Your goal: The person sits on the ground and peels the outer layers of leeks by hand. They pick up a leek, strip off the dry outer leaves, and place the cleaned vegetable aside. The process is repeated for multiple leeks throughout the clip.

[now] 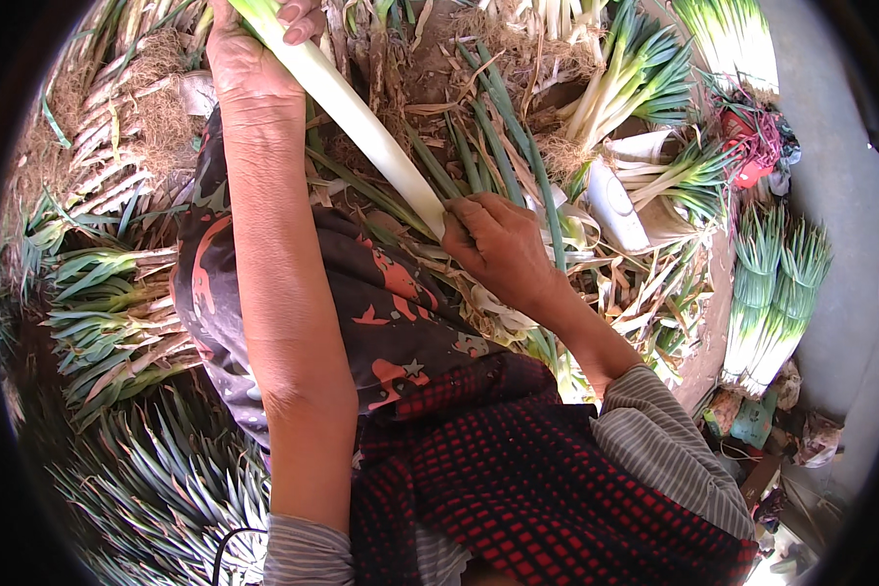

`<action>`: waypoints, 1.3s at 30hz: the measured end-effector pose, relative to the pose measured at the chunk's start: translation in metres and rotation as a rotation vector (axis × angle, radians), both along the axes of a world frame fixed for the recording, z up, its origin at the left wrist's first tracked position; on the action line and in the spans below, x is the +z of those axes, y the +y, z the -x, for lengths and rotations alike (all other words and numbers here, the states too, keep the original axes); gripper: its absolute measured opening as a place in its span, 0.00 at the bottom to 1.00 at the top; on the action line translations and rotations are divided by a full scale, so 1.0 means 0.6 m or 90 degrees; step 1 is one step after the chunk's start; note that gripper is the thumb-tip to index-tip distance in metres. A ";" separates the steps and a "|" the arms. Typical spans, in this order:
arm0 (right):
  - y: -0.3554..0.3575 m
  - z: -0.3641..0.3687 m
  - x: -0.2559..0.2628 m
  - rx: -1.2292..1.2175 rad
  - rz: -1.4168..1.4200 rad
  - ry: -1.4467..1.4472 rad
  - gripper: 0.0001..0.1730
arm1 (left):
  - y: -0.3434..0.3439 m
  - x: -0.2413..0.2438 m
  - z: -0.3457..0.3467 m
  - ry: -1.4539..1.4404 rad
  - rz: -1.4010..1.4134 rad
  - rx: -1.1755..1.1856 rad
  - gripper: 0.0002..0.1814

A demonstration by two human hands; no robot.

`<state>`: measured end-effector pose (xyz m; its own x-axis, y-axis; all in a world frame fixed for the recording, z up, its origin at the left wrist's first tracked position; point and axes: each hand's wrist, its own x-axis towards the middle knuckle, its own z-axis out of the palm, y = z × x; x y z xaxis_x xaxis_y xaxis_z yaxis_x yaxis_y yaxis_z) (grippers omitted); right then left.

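A thick Welsh onion (366,128) with a smooth white shank slants across the upper middle of the view. My left hand (253,62), at the top edge, holds its pale green upper part; the leaves run out of the picture. At the lower white end, the fingers of my right hand (494,245) are closed on the tip, so the root end is hidden. Beneath the shank lie loose green leaves (494,139) and peeled dry husks (630,293). My lap, in dark patterned trousers (403,315), is just below the onion.
Untrimmed onions with dry roots (117,139) are piled at left. Cleaned onions with roots (622,80) lie at upper right, near a white curved piece (615,205). Tied bundles (769,300) stand along the right, beside a red bag (740,146). More leafy onions (168,476) fill the lower left.
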<state>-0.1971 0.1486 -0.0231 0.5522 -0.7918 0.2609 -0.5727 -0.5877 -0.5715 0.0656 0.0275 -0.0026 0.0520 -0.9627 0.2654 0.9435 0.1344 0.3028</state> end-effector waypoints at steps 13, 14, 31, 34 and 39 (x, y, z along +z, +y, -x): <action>-0.055 0.027 -0.060 -0.301 -1.021 -0.742 0.13 | -0.002 0.003 0.002 0.049 0.096 -0.084 0.15; -0.043 0.018 -0.045 -0.377 -0.827 -0.499 0.13 | -0.002 0.006 0.002 0.053 0.096 -0.080 0.15; -0.024 -0.012 -0.006 -0.202 -0.430 -0.157 0.09 | -0.001 0.003 0.001 0.010 0.045 0.019 0.15; -0.027 -0.009 -0.011 -0.173 -0.443 -0.232 0.10 | -0.004 -0.002 -0.005 0.011 0.050 0.020 0.15; -0.024 -0.006 -0.002 -0.067 -0.245 -0.208 0.10 | -0.005 -0.003 0.001 0.042 0.040 0.016 0.16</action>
